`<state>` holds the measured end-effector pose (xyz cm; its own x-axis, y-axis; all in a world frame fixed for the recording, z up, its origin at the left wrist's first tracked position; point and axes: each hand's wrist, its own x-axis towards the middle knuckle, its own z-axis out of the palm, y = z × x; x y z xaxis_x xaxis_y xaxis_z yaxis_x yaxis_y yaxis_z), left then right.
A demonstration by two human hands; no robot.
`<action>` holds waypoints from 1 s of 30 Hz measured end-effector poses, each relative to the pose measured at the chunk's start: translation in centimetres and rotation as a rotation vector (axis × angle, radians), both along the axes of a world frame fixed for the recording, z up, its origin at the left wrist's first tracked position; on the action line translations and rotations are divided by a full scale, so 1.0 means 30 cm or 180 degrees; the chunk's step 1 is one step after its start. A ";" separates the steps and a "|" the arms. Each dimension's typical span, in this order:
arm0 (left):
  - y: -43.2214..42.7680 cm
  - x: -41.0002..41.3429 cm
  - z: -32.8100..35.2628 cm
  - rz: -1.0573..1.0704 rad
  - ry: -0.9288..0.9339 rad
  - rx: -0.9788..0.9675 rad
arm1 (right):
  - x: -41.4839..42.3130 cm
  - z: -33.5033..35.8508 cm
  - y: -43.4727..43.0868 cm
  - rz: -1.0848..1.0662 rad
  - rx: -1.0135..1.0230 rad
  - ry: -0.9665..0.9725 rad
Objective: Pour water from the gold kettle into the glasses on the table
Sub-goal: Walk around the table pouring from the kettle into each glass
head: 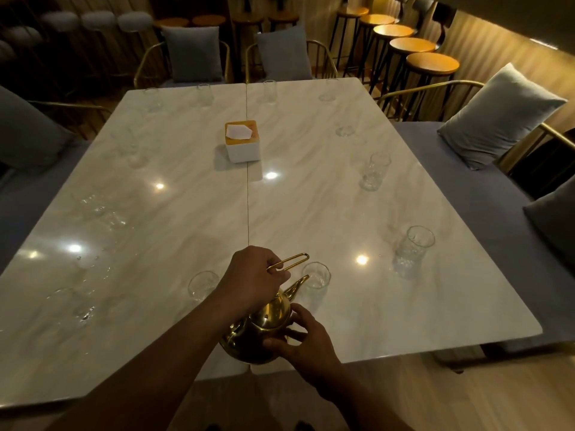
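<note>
The gold kettle hangs tilted over the near edge of the marble table. My left hand grips its thin wire handle from above. My right hand is pressed against the kettle's body from the right side. The spout points up and right, its tip at the rim of a clear glass. A second glass stands just left of my left wrist. Several more glasses line the table's edges, among them one on the right and one farther back.
A white tissue box sits at the table's middle. Water drops and wet patches glint on the left half. Cushioned chairs and benches surround the table; wooden bar stools stand at the back right.
</note>
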<state>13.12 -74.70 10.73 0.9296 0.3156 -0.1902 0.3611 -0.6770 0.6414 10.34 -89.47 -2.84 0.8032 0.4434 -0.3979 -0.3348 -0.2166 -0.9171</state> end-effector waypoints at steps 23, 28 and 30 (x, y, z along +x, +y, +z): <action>-0.002 -0.019 0.002 0.0081 -0.0010 -0.0037 | -0.003 0.016 0.008 0.0117 -0.0039 -0.0005; -0.004 -0.018 0.001 0.0054 -0.0055 -0.0020 | 0.002 0.027 0.000 0.0125 -0.0041 -0.0014; -0.005 -0.019 0.000 0.0051 -0.0074 -0.0012 | 0.001 0.029 -0.005 0.0131 -0.0030 -0.0024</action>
